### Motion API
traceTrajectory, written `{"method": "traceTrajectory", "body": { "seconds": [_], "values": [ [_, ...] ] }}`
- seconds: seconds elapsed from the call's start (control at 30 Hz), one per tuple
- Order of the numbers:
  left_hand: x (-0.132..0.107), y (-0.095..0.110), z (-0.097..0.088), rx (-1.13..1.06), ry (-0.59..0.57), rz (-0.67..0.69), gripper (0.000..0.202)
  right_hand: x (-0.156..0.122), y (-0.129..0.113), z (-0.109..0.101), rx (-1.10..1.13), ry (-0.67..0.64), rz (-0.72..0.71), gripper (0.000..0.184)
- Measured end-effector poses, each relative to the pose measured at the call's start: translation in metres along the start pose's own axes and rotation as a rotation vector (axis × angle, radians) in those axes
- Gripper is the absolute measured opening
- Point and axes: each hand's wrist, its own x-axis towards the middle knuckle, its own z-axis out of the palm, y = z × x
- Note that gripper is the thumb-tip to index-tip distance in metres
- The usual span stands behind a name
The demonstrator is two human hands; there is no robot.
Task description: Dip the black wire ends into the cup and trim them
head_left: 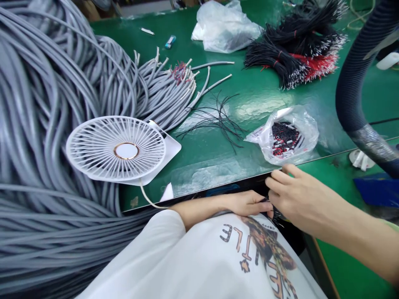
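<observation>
Low in the view, at the table's front edge, my left hand (247,203) reaches across my body with thumb and fingers closed. A grey cable (222,213) passes under its wrist. Thin dark wires (278,216) with light tips show just beyond its fingertips, partly hidden. My right hand (291,195) meets it from the right, fingers curled in a pinch close to those wires; whatever lies inside the pinch is hidden. Just above my right hand, an open clear plastic bag (307,124) holds small black, red and white pieces (285,137).
Grey cables (68,83) are heaped on the left, beside a white fan (126,150). Loose black wires (220,120) lie mid-table. Behind are a plastic bag (222,27) and black-and-red wire bundles (296,54). A ribbed hose (352,91) curves down at right, near a blue tray (378,191).
</observation>
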Motion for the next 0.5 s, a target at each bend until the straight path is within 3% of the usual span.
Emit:
{"method": "traceTrajectory", "body": {
  "seconds": [0.13,0.3,0.5],
  "values": [
    [0.001,0.0,-0.001,0.044,0.003,-0.066,0.044,-0.015,-0.01,0.018,0.068,-0.017,0.1,0.014],
    [-0.001,0.001,-0.003,0.054,0.025,-0.025,0.046,-0.022,-0.004,0.031,0.206,-0.149,0.287,0.017],
    [-0.013,0.004,0.0,0.003,0.088,0.04,0.058,-0.04,-0.005,0.022,0.343,-0.072,0.266,0.028]
  ]
}}
